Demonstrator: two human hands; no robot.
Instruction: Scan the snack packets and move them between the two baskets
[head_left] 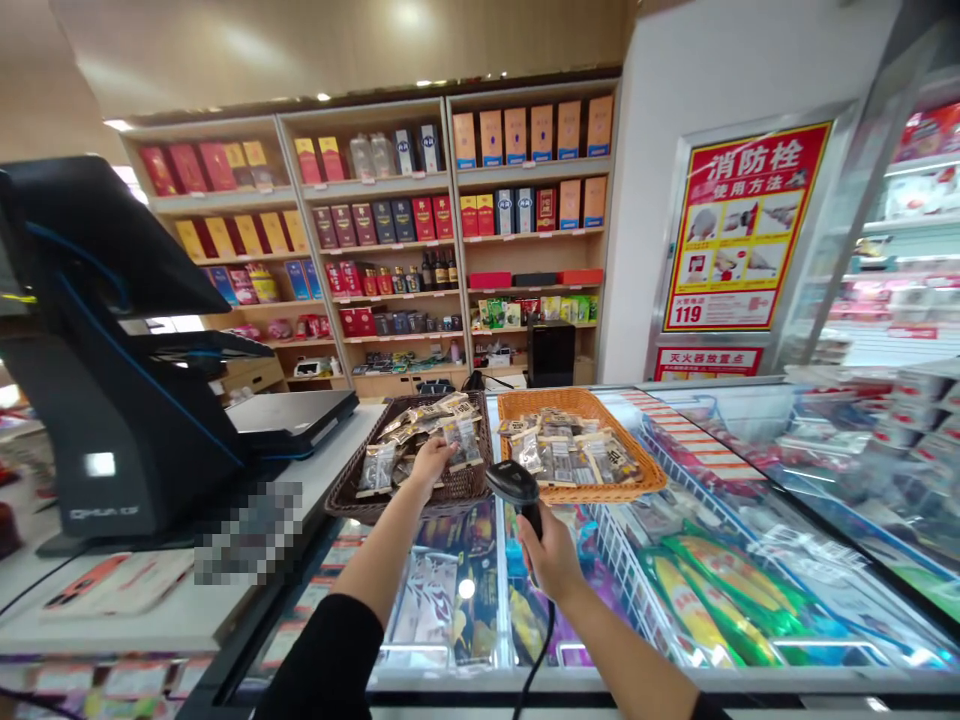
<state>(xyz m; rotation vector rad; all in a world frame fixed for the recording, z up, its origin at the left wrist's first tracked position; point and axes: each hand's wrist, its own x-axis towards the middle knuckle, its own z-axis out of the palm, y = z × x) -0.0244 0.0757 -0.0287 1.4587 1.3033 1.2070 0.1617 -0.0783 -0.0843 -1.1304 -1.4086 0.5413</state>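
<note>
My left hand [429, 462] reaches into a dark brown wicker basket [352, 497] and its fingers close on a small clear snack packet [463, 440]. My right hand [551, 558] grips a black handheld barcode scanner [516, 490], held upright with its head just left of an orange wicker basket [645, 478] holding several similar packets. A black cable hangs from the scanner below my wrist. Both baskets stand on the glass lid of a chest freezer [757, 560].
A black point-of-sale terminal [112, 400] stands on the counter at left. Packaged frozen goods lie under the freezer glass. Wooden shelves [390, 240] of boxed bottles fill the back wall. A red fire-hydrant poster [739, 230] hangs at right.
</note>
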